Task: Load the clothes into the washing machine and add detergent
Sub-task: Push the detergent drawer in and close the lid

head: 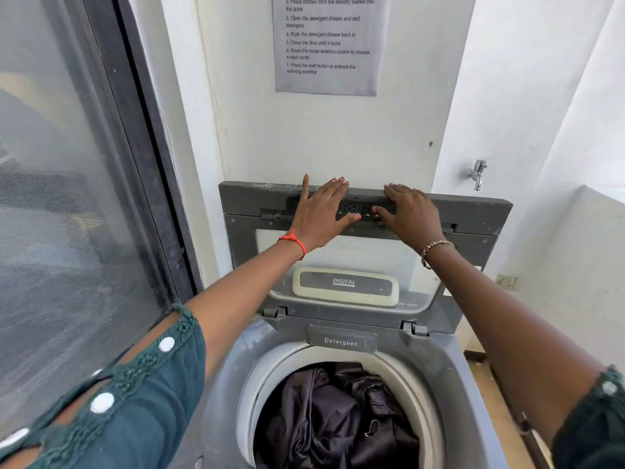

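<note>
at the top edge of the raised lid, your left hand and right hand lie flat, fingers spread, gripping nothing, side by side on the ribbed handle strip. below the lid's hinges sits the detergent drawer, pushed in. dark clothes fill the drum of the washing machine. an instruction sheet hangs on the wall above.

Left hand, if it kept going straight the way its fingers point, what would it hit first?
Probably the white wall. The left hand lies flat on the raised lid, fingertips at its top edge; depth is unclear.
</note>
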{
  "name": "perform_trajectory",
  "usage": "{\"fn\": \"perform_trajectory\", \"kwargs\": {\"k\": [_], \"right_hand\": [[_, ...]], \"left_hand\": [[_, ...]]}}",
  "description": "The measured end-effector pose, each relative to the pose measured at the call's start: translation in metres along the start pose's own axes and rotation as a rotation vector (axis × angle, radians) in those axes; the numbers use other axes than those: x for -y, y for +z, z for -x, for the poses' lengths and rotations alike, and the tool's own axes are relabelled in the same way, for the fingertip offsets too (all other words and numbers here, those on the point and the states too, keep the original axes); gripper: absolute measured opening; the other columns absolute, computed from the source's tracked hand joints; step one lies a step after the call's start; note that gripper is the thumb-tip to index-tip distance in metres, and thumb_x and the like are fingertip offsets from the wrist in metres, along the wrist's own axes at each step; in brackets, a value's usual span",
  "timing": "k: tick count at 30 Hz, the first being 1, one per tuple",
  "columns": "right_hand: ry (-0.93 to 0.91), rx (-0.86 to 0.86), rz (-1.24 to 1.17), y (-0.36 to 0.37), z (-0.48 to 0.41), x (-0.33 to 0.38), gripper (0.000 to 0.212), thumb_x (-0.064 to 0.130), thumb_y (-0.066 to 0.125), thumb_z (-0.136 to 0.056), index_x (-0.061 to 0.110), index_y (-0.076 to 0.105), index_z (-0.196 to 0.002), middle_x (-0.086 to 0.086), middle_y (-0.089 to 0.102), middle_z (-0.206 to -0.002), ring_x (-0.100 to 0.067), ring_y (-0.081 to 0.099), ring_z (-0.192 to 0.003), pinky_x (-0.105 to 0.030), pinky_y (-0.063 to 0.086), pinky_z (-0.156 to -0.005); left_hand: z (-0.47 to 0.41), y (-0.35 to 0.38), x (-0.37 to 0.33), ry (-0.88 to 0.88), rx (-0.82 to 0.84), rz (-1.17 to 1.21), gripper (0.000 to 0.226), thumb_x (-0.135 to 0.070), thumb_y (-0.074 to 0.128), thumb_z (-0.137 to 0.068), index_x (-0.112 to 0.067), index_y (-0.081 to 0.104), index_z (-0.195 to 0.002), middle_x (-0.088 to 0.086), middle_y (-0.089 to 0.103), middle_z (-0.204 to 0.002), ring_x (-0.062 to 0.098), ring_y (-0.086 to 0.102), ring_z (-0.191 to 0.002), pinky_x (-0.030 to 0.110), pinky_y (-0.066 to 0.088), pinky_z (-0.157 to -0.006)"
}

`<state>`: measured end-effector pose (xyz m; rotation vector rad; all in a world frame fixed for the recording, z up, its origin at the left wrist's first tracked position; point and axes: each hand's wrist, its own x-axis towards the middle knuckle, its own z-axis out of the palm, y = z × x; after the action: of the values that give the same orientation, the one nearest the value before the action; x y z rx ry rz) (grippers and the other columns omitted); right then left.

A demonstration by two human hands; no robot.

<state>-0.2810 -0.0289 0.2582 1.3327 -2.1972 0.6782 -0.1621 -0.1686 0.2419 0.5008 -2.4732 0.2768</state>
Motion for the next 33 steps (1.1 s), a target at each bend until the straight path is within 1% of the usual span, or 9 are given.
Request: {"fn": "perform_trajectory", "kwargs": {"k": [5,10,13,15,18,21,27,30,33], "right_hand": [[0.040,-0.016,-0.103,-0.036,0.035,0.014,0.032,0.029,0.063,-0.085,0.004,0.065,-0.105,-0.014,0.069,-0.106,-0.034,0.058,-0.101,-0.038,0.045,-0.080],[0.090,0.102,-0.375,-0.054,0.079,0.019,0.031,0.029,0.079,-0.066,0.017,0.067,-0.092,-0.006,0.064,-0.120,-0.025,0.056,-0.114,-0.042,0.045,-0.095],[0.092,0.305,-0.353,-0.062,0.104,0.022,0.056,0.042,0.079,-0.060,0.029,0.060,-0.111,0.000,0.060,-0.126,-0.022,0.055,-0.115,-0.046,0.045,-0.096],[0.097,0.460,-0.291,-0.067,0.124,0.026,0.075,0.048,0.079,-0.059,0.035,0.050,-0.126,0.004,0.060,-0.125,-0.019,0.056,-0.113,-0.044,0.044,-0.097],[0.018,0.604,-0.145,-0.060,0.159,0.029,0.082,0.051,0.078,-0.062,0.034,0.042,-0.134,0.002,0.058,-0.128,-0.018,0.053,-0.116,-0.037,0.041,-0.096],[-0.059,0.710,-0.202,-0.043,0.197,0.034,0.088,0.047,0.079,-0.062,0.026,0.039,-0.138,0.003,0.052,-0.128,-0.017,0.048,-0.117,-0.028,0.038,-0.092],[-0.016,0.793,-0.239,-0.002,0.266,0.038,0.101,0.044,0.080,-0.061,0.029,0.025,-0.144,-0.002,0.043,-0.124,-0.023,0.037,-0.125,-0.030,0.025,-0.099],[0.014,0.827,-0.258,0.016,0.289,0.038,0.094,0.052,0.074,-0.067,0.030,0.026,-0.144,0.004,0.043,-0.111,-0.020,0.040,-0.117,-0.028,0.023,-0.095],[0.078,0.783,-0.315,0.030,0.302,0.037,0.083,0.059,0.066,-0.071,0.033,0.032,-0.141,-0.002,0.052,-0.118,-0.020,0.042,-0.116,-0.035,0.024,-0.101]], "left_hand": [[0.027,-0.031,0.004,0.075,-0.013,0.181,0.044,-0.038,0.047,-0.095,-0.017,0.047,-0.134,-0.001,0.052,-0.138,0.016,0.049,-0.126,0.050,0.009,-0.116],[0.076,-0.055,0.009,0.280,0.150,0.123,0.052,-0.042,0.040,-0.097,-0.030,0.027,-0.146,-0.006,0.025,-0.154,0.016,0.018,-0.144,0.041,0.019,-0.114],[0.110,-0.070,0.003,0.335,0.217,0.011,0.057,-0.056,0.033,-0.093,-0.043,0.015,-0.145,-0.010,0.025,-0.154,0.022,0.040,-0.134,0.035,0.044,-0.093],[0.133,-0.079,-0.005,0.348,0.301,-0.027,0.060,-0.062,0.033,-0.091,-0.046,0.015,-0.145,-0.012,0.030,-0.151,0.022,0.058,-0.114,0.030,0.046,-0.074],[0.174,-0.071,-0.016,0.443,0.365,-0.075,0.063,-0.067,0.024,-0.089,-0.041,0.017,-0.146,0.001,0.037,-0.149,0.026,0.058,-0.114,0.035,0.051,-0.074],[0.220,-0.043,-0.021,0.519,0.325,-0.078,0.067,-0.068,0.009,-0.088,-0.034,0.025,-0.144,0.016,0.050,-0.137,0.032,0.060,-0.109,0.041,0.057,-0.065],[0.289,-0.001,-0.038,0.519,0.410,-0.070,0.072,-0.072,0.017,-0.082,-0.038,0.018,-0.146,0.011,0.037,-0.148,0.034,0.050,-0.125,0.059,0.047,-0.090],[0.313,0.019,-0.043,0.525,0.478,-0.048,0.069,-0.070,0.013,-0.086,-0.038,0.014,-0.147,0.009,0.025,-0.153,0.034,0.037,-0.134,0.065,0.042,-0.092],[0.326,0.028,-0.046,0.508,0.523,-0.034,0.064,-0.066,0.010,-0.089,-0.039,0.010,-0.147,0.005,0.011,-0.157,0.030,0.017,-0.143,0.069,0.030,-0.099]]}}
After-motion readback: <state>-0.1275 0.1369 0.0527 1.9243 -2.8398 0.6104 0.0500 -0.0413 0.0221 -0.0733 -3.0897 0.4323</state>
